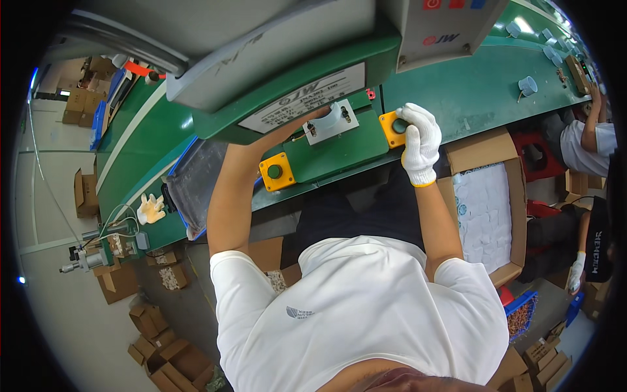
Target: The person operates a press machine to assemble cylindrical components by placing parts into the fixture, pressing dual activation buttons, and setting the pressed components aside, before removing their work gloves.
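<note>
Beneath the grey-and-green machine head (385,53), the bare left hand (318,114) reaches in beside a metal fixture (320,136), where a translucent curved piece (334,119) sits in the cradle; the machine hides most of that hand, so I cannot tell whether its fingers are wide, narrow or holding the piece; the gloved right hand (423,140) is at the right yellow button box (392,138), fingers loosely bent together, thumb a little apart, the green button (400,126) just beside the fingertips; whether they press it I cannot tell; the left yellow button box (277,172) has no hand on it; the step in hand looks like seating or adjusting the piece; the next move, I judge, calls for the piece to lie squarely and the left fingers to be well clear before any button is used.
</note>
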Demonstrator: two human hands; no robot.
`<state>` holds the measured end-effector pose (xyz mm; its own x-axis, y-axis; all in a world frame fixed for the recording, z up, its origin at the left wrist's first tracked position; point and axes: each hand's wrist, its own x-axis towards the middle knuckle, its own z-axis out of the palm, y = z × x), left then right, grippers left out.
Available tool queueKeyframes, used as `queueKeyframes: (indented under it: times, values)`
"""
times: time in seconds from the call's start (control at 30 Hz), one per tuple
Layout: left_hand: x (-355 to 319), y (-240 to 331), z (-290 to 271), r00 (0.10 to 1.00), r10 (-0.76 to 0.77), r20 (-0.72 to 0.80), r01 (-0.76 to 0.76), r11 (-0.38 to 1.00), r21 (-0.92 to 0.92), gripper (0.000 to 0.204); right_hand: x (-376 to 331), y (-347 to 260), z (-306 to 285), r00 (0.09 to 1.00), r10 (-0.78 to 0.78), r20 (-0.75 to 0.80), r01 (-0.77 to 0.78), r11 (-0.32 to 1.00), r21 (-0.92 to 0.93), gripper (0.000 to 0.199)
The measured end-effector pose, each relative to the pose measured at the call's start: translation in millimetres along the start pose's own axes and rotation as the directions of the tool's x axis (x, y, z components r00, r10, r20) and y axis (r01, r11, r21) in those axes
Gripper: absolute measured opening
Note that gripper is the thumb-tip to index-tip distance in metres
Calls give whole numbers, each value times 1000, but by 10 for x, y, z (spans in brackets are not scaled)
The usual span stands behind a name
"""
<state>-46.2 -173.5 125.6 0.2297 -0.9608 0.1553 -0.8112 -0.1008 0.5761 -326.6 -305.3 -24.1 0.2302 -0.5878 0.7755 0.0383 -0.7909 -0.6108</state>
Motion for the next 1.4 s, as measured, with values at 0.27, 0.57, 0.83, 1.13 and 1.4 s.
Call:
queueKeyframes:
  times: [0.27,0.57,0.83,1.13,1.4]
  values:
    - [109,-293,79,965,245,-88,-246,969,4,28,-7,29,-24,1000,-4,-3,4,1000,-6,28]
    - [-849,-410,141,967,-143,-212,90,965,-245,27,257,-177,-91,988,-144,50,135,979,152,18]
    - [-1668,-617,826,827,119,-549,44,961,273,15,246,-154,-57,978,-200,59,206,969,-136,9]
    - [-1619,-1234,366,826,-22,-563,166,965,205,25,-23,-18,-73,1000,-20,-10,21,997,69,30]
    - [-1509,-1310,435,875,-200,-441,350,891,289,34,370,-462,-31,997,17,80,-15,999,-29,41]
